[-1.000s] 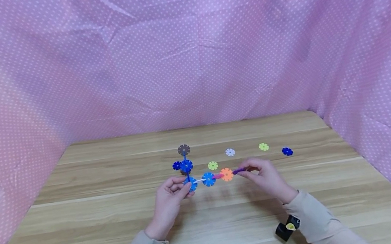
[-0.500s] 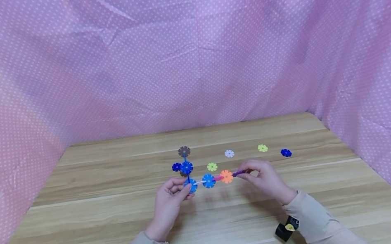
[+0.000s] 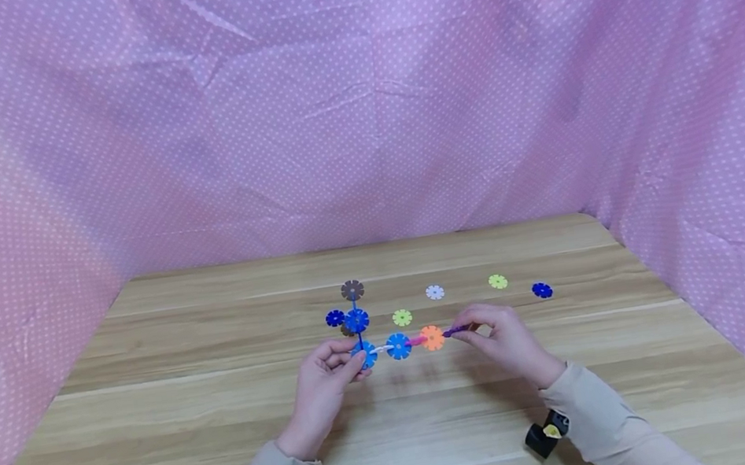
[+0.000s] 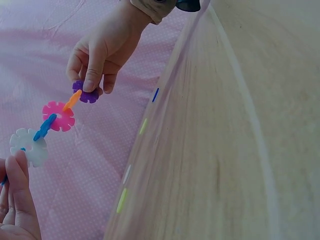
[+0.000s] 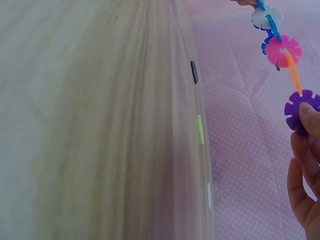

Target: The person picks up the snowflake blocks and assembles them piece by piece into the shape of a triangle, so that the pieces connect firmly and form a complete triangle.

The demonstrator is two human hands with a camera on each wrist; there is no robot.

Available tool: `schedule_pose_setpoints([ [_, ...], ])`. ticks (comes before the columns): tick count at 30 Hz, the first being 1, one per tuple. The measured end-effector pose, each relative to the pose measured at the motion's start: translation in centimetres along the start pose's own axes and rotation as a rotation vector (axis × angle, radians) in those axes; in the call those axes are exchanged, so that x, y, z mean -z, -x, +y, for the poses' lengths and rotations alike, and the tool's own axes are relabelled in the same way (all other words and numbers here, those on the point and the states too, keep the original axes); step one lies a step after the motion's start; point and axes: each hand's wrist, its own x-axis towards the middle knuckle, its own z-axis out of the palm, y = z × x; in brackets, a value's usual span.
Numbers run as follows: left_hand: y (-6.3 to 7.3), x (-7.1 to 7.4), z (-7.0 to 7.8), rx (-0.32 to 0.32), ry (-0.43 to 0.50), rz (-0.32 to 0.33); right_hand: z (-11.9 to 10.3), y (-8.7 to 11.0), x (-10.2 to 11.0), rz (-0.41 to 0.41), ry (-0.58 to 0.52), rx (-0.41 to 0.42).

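Both hands hold up a chain of slotted snowflake discs above the table. My left hand (image 3: 322, 382) pinches the light blue disc (image 3: 367, 355) at the chain's corner. From there, a white disc (image 4: 28, 147), a blue disc (image 3: 399, 345), a pink disc (image 5: 283, 50) and an orange disc (image 3: 433, 338) run rightward. At the right end, my right hand (image 3: 505, 341) pinches a purple disc (image 5: 302, 110) between thumb and fingers. A second branch rises from the corner, with a blue disc (image 3: 356, 320) and a grey disc (image 3: 352, 290) at its top.
Loose discs lie on the wooden table (image 3: 226, 412) beyond the hands: a dark blue disc (image 3: 334, 318), two yellow-green discs (image 3: 402, 317), a pale white disc (image 3: 434, 292) and another dark blue disc (image 3: 542, 290) at right. Pink dotted cloth (image 3: 355, 108) hangs around the table.
The head view shifts slightly. Both hands keep their grip on the chain and stay almost in place; the discs stay joined in the same order.
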Motion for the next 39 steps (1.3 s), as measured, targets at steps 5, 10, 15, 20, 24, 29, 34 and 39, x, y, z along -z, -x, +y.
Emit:
schedule_pose_setpoints([
  [5,0.0,0.0,-0.1,0.002,0.000,0.001,0.0,0.0,0.0,-0.009,0.010,0.007],
  [10,0.0,0.0,-0.1,0.009,-0.003,0.004,-0.1,0.0,-0.1,-0.018,0.024,0.048],
  [15,0.0,0.0,0.0,0.012,-0.007,-0.001,0.2,-0.2,-0.3,0.026,-0.001,0.165],
  [20,-0.1,0.0,0.1,0.012,-0.010,-0.012,0.5,-0.4,-0.5,0.089,-0.056,0.325],
  [24,-0.3,0.0,0.0,0.009,-0.014,-0.020,-0.3,-0.5,-0.4,0.130,-0.086,0.373],
  [29,-0.4,0.2,-0.2,0.012,0.018,-0.028,-2.2,-0.5,0.0,0.126,-0.079,0.363],
  [34,-0.4,0.4,-0.3,0.024,0.018,-0.040,-2.8,-0.2,-0.1,0.122,-0.097,0.330],
  [39,-0.2,0.4,-0.2,0.035,-0.002,-0.028,-2.3,-0.1,-0.6,0.126,-0.117,0.304],
])
